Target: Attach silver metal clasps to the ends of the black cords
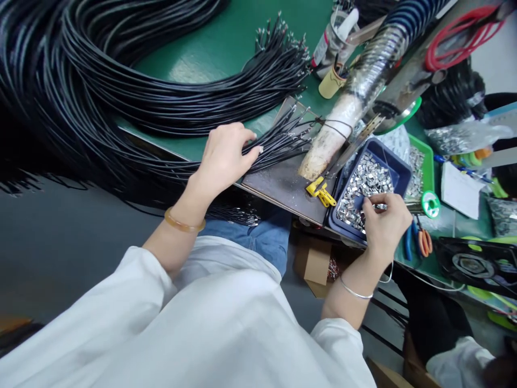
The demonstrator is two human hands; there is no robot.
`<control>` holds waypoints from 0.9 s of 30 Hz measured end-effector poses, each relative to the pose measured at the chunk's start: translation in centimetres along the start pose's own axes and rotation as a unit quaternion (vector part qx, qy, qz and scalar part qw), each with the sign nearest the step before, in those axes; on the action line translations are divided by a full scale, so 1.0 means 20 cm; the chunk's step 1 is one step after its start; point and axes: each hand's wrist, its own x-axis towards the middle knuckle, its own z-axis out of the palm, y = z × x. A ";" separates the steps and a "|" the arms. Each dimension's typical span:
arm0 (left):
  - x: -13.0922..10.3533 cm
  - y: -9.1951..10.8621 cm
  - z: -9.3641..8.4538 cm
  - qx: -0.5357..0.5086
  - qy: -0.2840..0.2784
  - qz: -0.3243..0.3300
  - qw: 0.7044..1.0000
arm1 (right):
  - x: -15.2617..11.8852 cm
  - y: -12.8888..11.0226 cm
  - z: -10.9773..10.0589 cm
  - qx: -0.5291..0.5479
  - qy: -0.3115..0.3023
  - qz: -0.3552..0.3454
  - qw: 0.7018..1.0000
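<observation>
My left hand (pixel 229 156) is closed around part of a bundle of thin black cables (pixel 278 144), near their stripped ends, thumb and index finger pinching at the front. Over a blue tray (pixel 398 161) of small silver metal pieces (pixel 369 175), my right hand (pixel 383 215) has its thumb and fingers drawn together. Anything between those fingertips is too small to make out. The cable ends lie over a flat grey board (pixel 278 186) at the table's front edge.
A thick black cable bundle (pixel 181 102) covers the green table (pixel 210 59). A foil-wrapped duct (pixel 343 118) slants down beside yellow clips (pixel 321 191). Right are a green tray (pixel 427 161), orange-handled pliers (pixel 425 242) and a black fan (pixel 472 265). A person's sleeve (pixel 460 358) shows lower right.
</observation>
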 end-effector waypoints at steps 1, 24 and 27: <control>-0.01 0.00 -0.01 -0.006 -0.011 0.001 1.000 | 0.00 0.00 0.00 -0.010 -0.003 -0.002 1.000; -0.24 0.39 -0.06 -0.305 -0.377 0.133 0.864 | -0.16 -0.24 -0.03 0.275 0.117 0.023 0.954; -0.24 0.40 0.05 -0.337 -0.349 0.048 0.873 | -0.27 -0.40 -0.03 0.347 0.133 -0.010 0.928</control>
